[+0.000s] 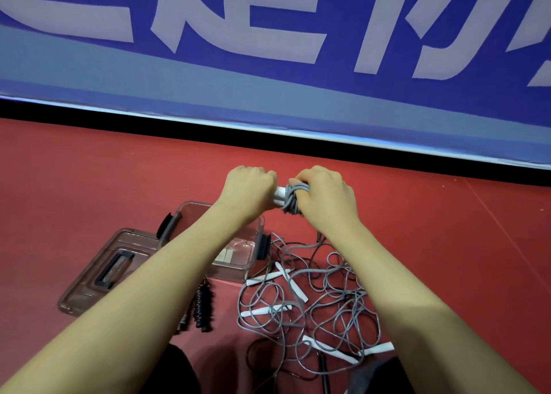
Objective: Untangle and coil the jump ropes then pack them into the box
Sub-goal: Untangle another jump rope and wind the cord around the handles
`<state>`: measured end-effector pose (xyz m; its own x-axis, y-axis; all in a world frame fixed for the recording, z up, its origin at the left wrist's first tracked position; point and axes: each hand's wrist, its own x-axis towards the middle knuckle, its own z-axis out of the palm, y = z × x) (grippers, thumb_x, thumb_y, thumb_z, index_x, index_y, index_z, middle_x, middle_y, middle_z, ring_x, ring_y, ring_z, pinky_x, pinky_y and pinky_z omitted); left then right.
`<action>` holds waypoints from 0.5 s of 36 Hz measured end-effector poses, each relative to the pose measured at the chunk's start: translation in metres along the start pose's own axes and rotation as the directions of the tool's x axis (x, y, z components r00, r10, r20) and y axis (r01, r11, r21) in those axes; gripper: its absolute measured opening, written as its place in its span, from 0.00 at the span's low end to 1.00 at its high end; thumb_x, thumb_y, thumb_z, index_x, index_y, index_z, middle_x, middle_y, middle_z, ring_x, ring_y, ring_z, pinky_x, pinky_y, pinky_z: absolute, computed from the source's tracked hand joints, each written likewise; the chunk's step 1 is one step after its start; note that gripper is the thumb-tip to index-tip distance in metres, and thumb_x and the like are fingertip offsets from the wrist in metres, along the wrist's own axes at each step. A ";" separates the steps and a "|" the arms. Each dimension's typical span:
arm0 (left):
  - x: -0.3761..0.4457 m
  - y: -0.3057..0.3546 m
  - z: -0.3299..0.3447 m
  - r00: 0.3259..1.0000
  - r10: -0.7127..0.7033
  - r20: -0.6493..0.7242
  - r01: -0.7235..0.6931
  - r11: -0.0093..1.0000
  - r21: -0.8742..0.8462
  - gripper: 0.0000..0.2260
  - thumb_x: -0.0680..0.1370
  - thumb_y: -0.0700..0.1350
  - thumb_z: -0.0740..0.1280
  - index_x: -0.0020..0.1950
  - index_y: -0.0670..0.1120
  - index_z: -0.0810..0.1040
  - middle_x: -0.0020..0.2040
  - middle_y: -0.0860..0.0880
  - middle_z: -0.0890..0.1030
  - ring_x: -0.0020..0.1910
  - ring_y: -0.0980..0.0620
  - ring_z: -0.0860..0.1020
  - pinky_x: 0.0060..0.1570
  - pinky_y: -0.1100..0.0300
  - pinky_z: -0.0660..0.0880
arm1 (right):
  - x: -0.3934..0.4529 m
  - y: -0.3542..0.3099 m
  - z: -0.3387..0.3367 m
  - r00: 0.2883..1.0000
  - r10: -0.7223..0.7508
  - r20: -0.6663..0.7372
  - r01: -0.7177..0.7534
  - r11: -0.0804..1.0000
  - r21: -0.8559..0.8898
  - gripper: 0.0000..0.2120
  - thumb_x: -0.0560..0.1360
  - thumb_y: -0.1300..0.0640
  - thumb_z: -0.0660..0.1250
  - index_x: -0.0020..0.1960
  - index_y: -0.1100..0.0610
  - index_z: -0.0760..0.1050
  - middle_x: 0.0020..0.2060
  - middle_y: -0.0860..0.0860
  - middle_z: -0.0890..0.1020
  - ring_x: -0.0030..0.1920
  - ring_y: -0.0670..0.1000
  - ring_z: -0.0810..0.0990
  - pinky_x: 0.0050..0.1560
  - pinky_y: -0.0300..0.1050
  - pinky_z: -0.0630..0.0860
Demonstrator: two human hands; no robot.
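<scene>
Both hands' fingers clamp the coiled jump rope held above the box

Both forearms are bare to the frame's edge, with no sleeves, and apparently dark trousers below.

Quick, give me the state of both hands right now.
Left hand: closed, gripping the white handles.
Right hand: closed around the grey rope coil wound on them.
</scene>
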<state>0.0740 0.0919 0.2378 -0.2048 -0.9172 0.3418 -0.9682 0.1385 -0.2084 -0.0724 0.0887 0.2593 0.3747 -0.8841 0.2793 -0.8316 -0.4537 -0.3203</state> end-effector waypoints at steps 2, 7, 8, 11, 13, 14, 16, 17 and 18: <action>-0.001 -0.002 0.002 0.998 -0.003 -0.055 0.002 1.000 -0.027 0.23 0.43 0.54 0.82 0.24 0.44 0.73 0.23 0.48 0.72 0.21 0.48 0.71 0.30 0.65 0.59 | 0.001 0.004 -0.001 0.999 0.036 -0.014 -0.036 0.999 0.022 0.14 0.79 0.51 0.59 0.44 0.57 0.77 0.42 0.54 0.78 0.46 0.60 0.76 0.40 0.45 0.67; -0.006 0.007 0.005 0.995 0.096 0.010 -0.095 0.993 -0.071 0.22 0.42 0.51 0.81 0.24 0.46 0.72 0.22 0.51 0.72 0.21 0.49 0.71 0.31 0.65 0.59 | -0.002 0.009 -0.004 0.994 0.105 0.039 -0.105 0.994 -0.016 0.18 0.78 0.47 0.60 0.34 0.56 0.72 0.31 0.53 0.74 0.38 0.61 0.73 0.37 0.45 0.65; -0.005 0.008 0.006 0.991 0.132 0.004 -0.131 0.990 -0.060 0.21 0.43 0.50 0.81 0.23 0.47 0.71 0.22 0.51 0.72 0.21 0.49 0.72 0.30 0.66 0.59 | -0.002 0.010 -0.005 0.993 0.116 0.037 -0.115 0.993 -0.026 0.19 0.78 0.45 0.60 0.34 0.55 0.71 0.31 0.53 0.74 0.39 0.61 0.74 0.38 0.45 0.66; -0.003 0.008 0.008 0.973 0.228 -0.033 -0.230 0.972 -0.051 0.18 0.46 0.46 0.80 0.24 0.48 0.71 0.22 0.52 0.72 0.23 0.50 0.72 0.31 0.65 0.58 | -0.001 0.011 -0.007 0.987 0.157 -0.020 -0.157 0.987 -0.019 0.16 0.75 0.41 0.64 0.42 0.54 0.72 0.39 0.53 0.79 0.45 0.61 0.77 0.42 0.47 0.68; -0.003 0.009 0.007 0.954 0.291 -0.069 -0.294 0.955 -0.038 0.18 0.47 0.43 0.79 0.24 0.48 0.71 0.22 0.52 0.72 0.23 0.50 0.71 0.32 0.64 0.58 | 0.001 0.011 -0.008 0.983 0.176 -0.041 -0.178 0.984 -0.028 0.17 0.75 0.42 0.66 0.50 0.55 0.69 0.45 0.54 0.81 0.48 0.60 0.78 0.44 0.48 0.69; -0.003 0.010 0.008 0.941 0.325 -0.091 -0.329 0.944 -0.033 0.17 0.48 0.42 0.79 0.24 0.48 0.70 0.22 0.52 0.71 0.24 0.50 0.71 0.32 0.63 0.57 | 0.002 0.011 -0.009 0.983 0.179 -0.036 -0.180 0.982 -0.054 0.18 0.75 0.43 0.66 0.52 0.55 0.68 0.46 0.54 0.81 0.49 0.60 0.79 0.44 0.48 0.70; -0.004 0.010 0.008 0.919 0.370 -0.138 -0.379 0.925 -0.042 0.16 0.52 0.40 0.78 0.25 0.48 0.70 0.23 0.52 0.70 0.26 0.50 0.69 0.33 0.62 0.58 | 0.004 0.013 -0.009 0.986 0.167 -0.023 -0.169 0.979 -0.116 0.19 0.75 0.42 0.66 0.54 0.56 0.68 0.48 0.55 0.81 0.50 0.61 0.79 0.44 0.48 0.70; -0.005 0.009 0.008 0.911 0.378 -0.167 -0.391 0.919 -0.053 0.16 0.54 0.39 0.77 0.26 0.47 0.70 0.24 0.52 0.70 0.26 0.50 0.69 0.33 0.61 0.57 | 0.005 0.014 -0.009 0.987 0.159 -0.017 -0.159 0.977 -0.141 0.20 0.75 0.41 0.66 0.54 0.56 0.68 0.48 0.55 0.81 0.50 0.61 0.79 0.44 0.48 0.70; -0.005 0.007 0.008 0.902 0.382 -0.203 -0.402 0.913 -0.065 0.15 0.56 0.38 0.76 0.27 0.47 0.69 0.25 0.52 0.69 0.28 0.50 0.68 0.35 0.59 0.57 | 0.005 0.015 -0.010 0.989 0.148 -0.008 -0.147 0.976 -0.162 0.20 0.74 0.40 0.66 0.54 0.56 0.68 0.48 0.55 0.81 0.50 0.60 0.79 0.43 0.47 0.69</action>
<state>0.0692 0.0947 0.2268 -0.5837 -0.6984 0.4143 -0.8115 0.5194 -0.2677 -0.0867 0.0785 0.2649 0.2441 -0.9406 0.2359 -0.9331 -0.2941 -0.2072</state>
